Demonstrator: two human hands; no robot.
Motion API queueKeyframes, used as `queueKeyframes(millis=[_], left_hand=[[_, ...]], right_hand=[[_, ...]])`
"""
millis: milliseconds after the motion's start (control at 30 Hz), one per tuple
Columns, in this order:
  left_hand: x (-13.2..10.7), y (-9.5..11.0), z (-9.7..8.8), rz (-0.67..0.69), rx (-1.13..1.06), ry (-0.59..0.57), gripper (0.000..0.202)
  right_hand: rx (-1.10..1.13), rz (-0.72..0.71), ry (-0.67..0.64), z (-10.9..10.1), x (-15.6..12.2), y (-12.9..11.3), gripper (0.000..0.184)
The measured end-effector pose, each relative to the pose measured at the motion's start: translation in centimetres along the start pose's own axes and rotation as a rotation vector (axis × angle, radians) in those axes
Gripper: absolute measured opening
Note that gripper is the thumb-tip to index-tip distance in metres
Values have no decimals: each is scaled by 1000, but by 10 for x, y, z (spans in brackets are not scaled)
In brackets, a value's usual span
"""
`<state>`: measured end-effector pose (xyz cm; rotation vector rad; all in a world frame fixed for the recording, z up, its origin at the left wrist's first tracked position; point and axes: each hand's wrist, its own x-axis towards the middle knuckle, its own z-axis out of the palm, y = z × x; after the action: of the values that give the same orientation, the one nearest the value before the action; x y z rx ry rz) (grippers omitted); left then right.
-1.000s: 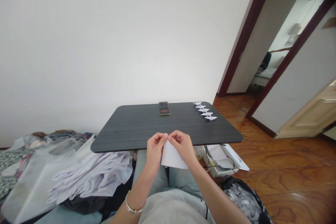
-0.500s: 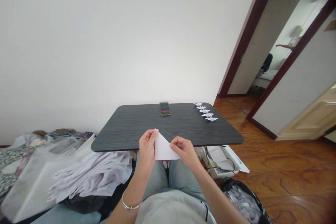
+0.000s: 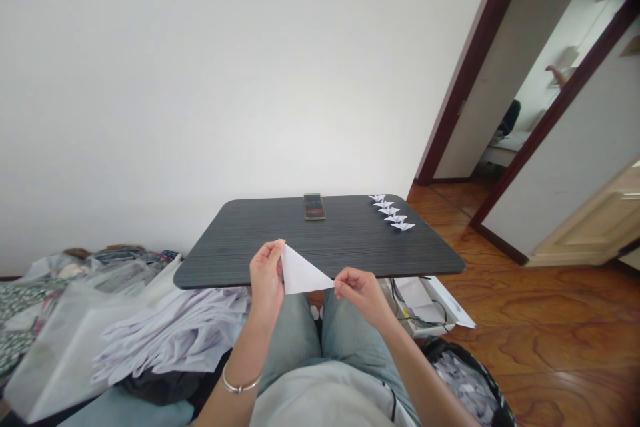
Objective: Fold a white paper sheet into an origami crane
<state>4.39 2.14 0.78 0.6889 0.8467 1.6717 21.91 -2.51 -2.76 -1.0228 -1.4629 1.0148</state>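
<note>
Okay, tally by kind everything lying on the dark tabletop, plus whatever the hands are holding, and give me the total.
Folded white paper figures: 5
Phone: 1
White paper triangle, held between left hand and right hand: 1
Total: 7

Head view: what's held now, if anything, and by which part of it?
A white triangular paper sheet: left hand pinches near its top corner, right hand its pointed right corner.
</note>
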Motion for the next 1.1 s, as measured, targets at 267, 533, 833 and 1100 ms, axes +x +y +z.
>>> queueKeyframes(millis=[267, 533, 833, 1100], left_hand=[[3, 5, -4, 7, -49, 34, 25], [1, 2, -2, 0, -36, 13, 26], [-3, -8, -4, -82, 94, -94, 35], [-14, -15, 2, -109, 151, -171, 30]], right_hand=[[29, -3, 21, -7, 1, 7, 21], [104, 19, 68, 6, 4, 4, 33], [26, 18, 116, 8, 8, 4, 24], [8, 11, 74, 13, 15, 6, 17]])
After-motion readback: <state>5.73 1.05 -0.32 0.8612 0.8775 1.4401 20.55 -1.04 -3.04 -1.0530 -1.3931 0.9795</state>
